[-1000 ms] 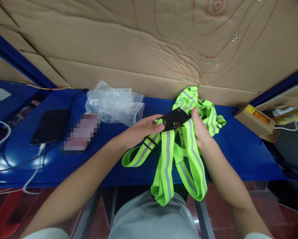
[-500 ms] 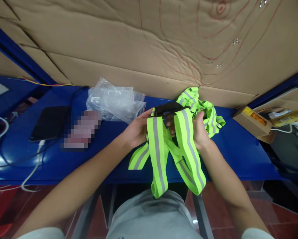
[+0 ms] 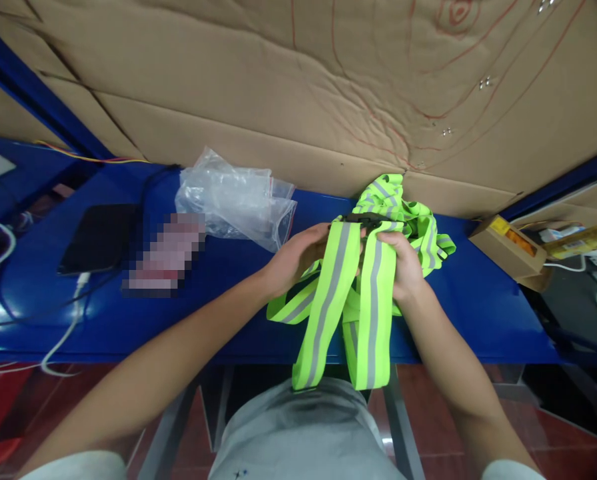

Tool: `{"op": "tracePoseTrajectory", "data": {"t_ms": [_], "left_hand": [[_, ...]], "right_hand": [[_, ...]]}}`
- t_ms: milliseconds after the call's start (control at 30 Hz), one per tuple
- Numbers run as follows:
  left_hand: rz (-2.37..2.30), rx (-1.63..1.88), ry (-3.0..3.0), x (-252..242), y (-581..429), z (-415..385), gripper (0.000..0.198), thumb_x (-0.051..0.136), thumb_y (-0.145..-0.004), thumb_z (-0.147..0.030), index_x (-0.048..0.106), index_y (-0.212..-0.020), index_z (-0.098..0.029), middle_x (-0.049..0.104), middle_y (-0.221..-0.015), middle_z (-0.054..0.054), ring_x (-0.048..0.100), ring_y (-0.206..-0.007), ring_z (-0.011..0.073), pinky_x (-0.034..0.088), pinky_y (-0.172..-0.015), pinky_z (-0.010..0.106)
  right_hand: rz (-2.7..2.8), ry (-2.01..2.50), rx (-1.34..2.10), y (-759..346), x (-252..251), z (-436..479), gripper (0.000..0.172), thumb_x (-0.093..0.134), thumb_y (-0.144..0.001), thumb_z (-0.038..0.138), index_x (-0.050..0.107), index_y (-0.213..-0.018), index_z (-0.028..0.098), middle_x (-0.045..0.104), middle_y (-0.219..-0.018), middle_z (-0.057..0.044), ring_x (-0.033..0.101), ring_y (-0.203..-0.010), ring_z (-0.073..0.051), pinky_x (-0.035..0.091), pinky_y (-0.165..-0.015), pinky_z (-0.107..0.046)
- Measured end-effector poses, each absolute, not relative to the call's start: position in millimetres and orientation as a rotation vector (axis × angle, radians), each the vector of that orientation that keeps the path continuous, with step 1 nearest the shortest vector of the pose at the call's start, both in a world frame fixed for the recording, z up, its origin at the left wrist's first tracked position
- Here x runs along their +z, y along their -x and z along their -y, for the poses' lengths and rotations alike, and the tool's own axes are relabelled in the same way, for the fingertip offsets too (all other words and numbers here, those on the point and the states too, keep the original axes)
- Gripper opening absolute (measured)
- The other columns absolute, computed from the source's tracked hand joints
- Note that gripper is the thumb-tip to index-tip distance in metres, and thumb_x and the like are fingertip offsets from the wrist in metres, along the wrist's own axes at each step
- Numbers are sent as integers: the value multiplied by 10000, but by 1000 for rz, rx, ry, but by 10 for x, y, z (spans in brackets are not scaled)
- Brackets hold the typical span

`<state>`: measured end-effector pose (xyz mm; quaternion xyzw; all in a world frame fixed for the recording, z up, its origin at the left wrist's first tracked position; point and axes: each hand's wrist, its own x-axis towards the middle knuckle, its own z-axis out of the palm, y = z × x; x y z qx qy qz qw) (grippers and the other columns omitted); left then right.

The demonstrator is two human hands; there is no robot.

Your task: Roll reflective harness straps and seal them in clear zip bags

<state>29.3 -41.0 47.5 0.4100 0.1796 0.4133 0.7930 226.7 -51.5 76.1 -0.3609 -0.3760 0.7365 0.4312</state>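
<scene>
Over at the desk (image 3: 478, 307), the left hand (image 3: 296, 263) curls loosely, fingers partly hidden, and the right hand (image 3: 406, 267) pinches under its thumb, both with a grip on the green straps (image 3: 331, 300) by their black buckle (image 3: 368, 219). Two loops dangle past the front edge, the rest heaped at the back edge. Beyond the right edge, a yellow packet's (image 3: 581, 241) print is too small to read.

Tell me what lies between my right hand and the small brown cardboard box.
In the head view, bunched neon-green straps with grey stripes, then blue tabletop, lie between your right hand and that box.
</scene>
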Motion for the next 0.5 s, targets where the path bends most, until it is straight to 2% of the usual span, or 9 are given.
{"op": "tracePoseTrajectory", "data": {"t_ms": [67,100,167,233,333,433,500], "left_hand": [[-374,850,-922,472,-268,387,632,697,-885,-672,723,-1271,-171,769,-1140,115,736,-979,259,576,-916,381],[-397,829,-939,462,-262,383,658,781,-840,-633,702,-1324,-193,761,-1186,104,728,-1013,252,568,-942,372],[-480,776,-969,431,-264,388,725,935,-742,-420,662,-1388,-237,766,-1162,66,724,-1008,222,558,-961,352],[-528,717,-996,394,-279,396,772,951,-718,-274,636,-1423,-240,779,-1054,47,729,-941,203,560,-946,359],[-616,757,-1026,347,-309,392,587,903,-756,-283,711,-1301,-176,772,-905,49,721,-838,200,571,-875,367],[-782,907,-1011,310,-337,366,288,845,-815,-333,766,-1013,-139,755,-870,50,704,-810,177,565,-814,322],[-843,985,-983,288,-349,350,264,800,-867,-361,751,-1019,-150,764,-932,50,711,-846,166,573,-826,306]], "right_hand": [[898,921,1816,-2273,717,469,331,687,-741,464,649,-960,219,746,-758,-20,756,-731,-245,653,-703,-393],[890,923,1815,-2266,693,453,341,691,-748,465,653,-977,216,745,-754,-16,749,-712,-237,651,-688,-384],[895,924,1825,-2240,651,440,374,704,-767,493,667,-1008,209,739,-738,-8,725,-654,-216,643,-654,-367],[927,955,1836,-2209,619,447,424,714,-791,555,689,-1019,199,727,-704,-2,676,-562,-186,627,-600,-345],[1019,1089,1778,-2182,575,470,477,757,-816,626,725,-999,186,729,-688,-9,650,-522,-160,606,-569,-309],[1185,1213,1542,-2173,505,480,487,809,-822,630,759,-1014,185,791,-839,-49,745,-716,-193,637,-710,-321],[1250,1234,1396,-2172,450,479,511,818,-817,642,770,-1058,195,812,-972,-63,773,-866,-223,642,-826,-358]]}}
